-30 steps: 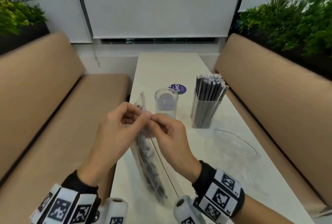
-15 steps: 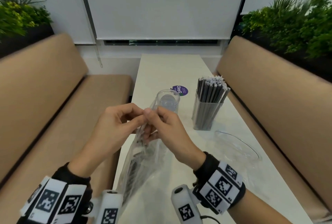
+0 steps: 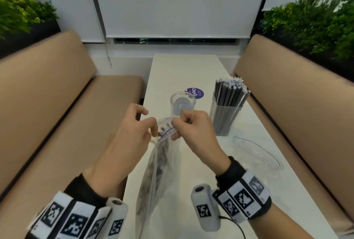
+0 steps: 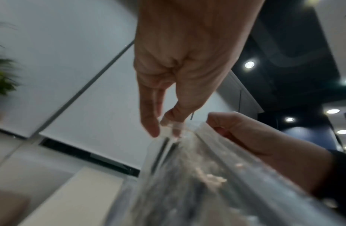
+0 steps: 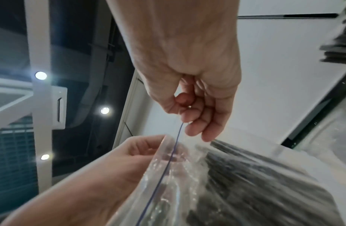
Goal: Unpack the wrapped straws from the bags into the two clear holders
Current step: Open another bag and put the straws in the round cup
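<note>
A clear zip bag (image 3: 159, 173) holding dark wrapped straws (image 5: 255, 175) hangs upright between my hands over the near table. My left hand (image 3: 134, 135) pinches the left lip of its mouth, as the left wrist view (image 4: 164, 122) confirms. The right lip, with its blue zip line (image 5: 174, 149), is pinched by my right hand (image 3: 191, 125). The mouth stands parted between them. Behind the hands stands a round clear holder (image 3: 183, 102) with no straws in it. A square clear holder (image 3: 227, 116) to its right is packed with dark wrapped straws (image 3: 229, 93).
An empty clear bag (image 3: 256, 152) lies flat on the white table (image 3: 182, 68) at the right. A purple round sticker (image 3: 196, 92) sits behind the round holder. Tan bench seats flank the table, with green plants behind each backrest.
The bag has swung from lying along the table to hanging upright. My hands have drawn apart sideways, pulling the zip mouth apart.
</note>
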`<state>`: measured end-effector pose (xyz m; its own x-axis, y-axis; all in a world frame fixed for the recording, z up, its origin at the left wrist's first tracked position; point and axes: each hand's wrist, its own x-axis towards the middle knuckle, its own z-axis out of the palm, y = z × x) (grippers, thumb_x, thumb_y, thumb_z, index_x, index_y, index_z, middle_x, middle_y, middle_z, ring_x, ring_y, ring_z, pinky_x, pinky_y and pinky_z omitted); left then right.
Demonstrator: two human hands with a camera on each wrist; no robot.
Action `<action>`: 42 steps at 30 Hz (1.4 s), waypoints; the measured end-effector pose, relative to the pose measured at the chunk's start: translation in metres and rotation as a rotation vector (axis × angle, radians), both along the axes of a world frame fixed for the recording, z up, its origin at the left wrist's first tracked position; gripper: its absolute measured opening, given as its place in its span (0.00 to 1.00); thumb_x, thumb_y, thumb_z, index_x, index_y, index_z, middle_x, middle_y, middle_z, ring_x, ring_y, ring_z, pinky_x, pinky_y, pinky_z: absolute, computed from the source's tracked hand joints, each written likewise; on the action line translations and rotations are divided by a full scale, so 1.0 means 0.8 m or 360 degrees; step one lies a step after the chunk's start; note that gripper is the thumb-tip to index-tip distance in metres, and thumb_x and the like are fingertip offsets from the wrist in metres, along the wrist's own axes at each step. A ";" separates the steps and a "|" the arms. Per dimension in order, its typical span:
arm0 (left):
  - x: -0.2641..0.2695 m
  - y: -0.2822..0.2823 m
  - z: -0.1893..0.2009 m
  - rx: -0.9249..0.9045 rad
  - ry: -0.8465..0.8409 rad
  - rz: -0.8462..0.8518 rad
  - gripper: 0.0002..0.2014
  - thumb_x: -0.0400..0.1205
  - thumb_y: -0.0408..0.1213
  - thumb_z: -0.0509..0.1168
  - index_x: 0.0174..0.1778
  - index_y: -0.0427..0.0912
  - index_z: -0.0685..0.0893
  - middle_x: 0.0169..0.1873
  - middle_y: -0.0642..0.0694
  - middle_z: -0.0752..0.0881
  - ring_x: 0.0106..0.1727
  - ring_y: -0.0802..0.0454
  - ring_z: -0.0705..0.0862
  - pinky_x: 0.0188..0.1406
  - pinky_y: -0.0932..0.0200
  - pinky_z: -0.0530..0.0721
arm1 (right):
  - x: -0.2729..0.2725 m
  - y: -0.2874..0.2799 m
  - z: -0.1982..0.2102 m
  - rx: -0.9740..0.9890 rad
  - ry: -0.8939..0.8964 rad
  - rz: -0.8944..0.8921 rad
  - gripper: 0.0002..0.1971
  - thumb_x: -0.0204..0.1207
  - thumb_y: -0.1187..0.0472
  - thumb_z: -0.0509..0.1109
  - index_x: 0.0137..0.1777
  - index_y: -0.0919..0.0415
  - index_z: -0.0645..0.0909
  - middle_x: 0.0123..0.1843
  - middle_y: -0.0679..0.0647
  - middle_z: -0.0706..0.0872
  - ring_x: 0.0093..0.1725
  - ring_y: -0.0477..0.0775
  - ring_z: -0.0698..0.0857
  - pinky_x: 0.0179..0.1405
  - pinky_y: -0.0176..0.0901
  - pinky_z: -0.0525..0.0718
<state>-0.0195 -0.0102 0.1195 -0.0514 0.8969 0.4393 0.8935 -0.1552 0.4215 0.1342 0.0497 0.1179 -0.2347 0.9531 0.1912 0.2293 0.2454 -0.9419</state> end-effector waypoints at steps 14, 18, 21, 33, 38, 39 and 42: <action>-0.064 -0.005 -0.029 0.0013 0.0193 0.0218 0.24 0.70 0.22 0.51 0.46 0.34 0.92 0.55 0.28 0.82 0.57 0.34 0.82 0.56 0.49 0.67 | 0.032 0.025 -0.003 -0.0023 -0.0661 0.0091 0.08 0.72 0.72 0.68 0.49 0.63 0.83 0.24 0.50 0.77 0.27 0.54 0.84 0.39 0.59 0.90; -0.014 0.013 -0.038 -0.0179 -0.0456 0.0247 0.25 0.72 0.29 0.75 0.67 0.35 0.81 0.55 0.47 0.72 0.56 0.52 0.75 0.49 0.73 0.65 | -0.002 0.015 -0.021 -0.0166 -0.0464 0.0225 0.06 0.75 0.69 0.70 0.49 0.61 0.83 0.21 0.46 0.76 0.20 0.44 0.78 0.26 0.40 0.89; -0.023 0.004 -0.043 -0.0210 -0.0335 0.0186 0.37 0.73 0.22 0.69 0.79 0.45 0.70 0.59 0.49 0.66 0.51 0.51 0.74 0.46 0.70 0.67 | 0.011 0.022 -0.027 -0.0185 -0.0522 0.0219 0.08 0.75 0.72 0.71 0.45 0.57 0.83 0.24 0.49 0.76 0.18 0.43 0.80 0.23 0.34 0.84; -0.033 -0.004 -0.039 -0.0746 -0.1644 -0.0120 0.54 0.79 0.09 0.56 0.82 0.70 0.43 0.68 0.36 0.79 0.43 0.55 0.89 0.28 0.62 0.88 | 0.023 0.000 -0.049 -0.0822 -0.0269 0.0445 0.12 0.81 0.63 0.65 0.64 0.59 0.78 0.51 0.59 0.86 0.36 0.55 0.88 0.30 0.44 0.89; -0.037 0.015 -0.045 -0.0366 -0.2139 0.0183 0.39 0.77 0.08 0.50 0.79 0.47 0.73 0.39 0.42 0.83 0.23 0.56 0.77 0.17 0.67 0.80 | 0.031 0.001 -0.067 -0.0446 -0.0220 0.0195 0.11 0.80 0.74 0.63 0.55 0.65 0.86 0.47 0.63 0.87 0.30 0.46 0.86 0.31 0.39 0.87; -0.043 0.015 -0.048 -0.0385 -0.2087 0.0233 0.34 0.78 0.11 0.51 0.76 0.44 0.76 0.35 0.46 0.85 0.24 0.57 0.79 0.18 0.67 0.79 | 0.036 0.005 -0.065 -0.0410 -0.0102 0.0118 0.10 0.81 0.75 0.64 0.53 0.67 0.86 0.48 0.62 0.87 0.27 0.44 0.85 0.29 0.36 0.86; -0.052 0.003 -0.050 -0.0729 -0.1501 0.0259 0.28 0.78 0.36 0.66 0.77 0.51 0.75 0.57 0.41 0.88 0.40 0.57 0.86 0.36 0.64 0.86 | 0.042 0.010 -0.055 -0.0314 0.0068 0.0060 0.08 0.82 0.70 0.66 0.46 0.63 0.87 0.39 0.61 0.87 0.25 0.44 0.83 0.26 0.33 0.83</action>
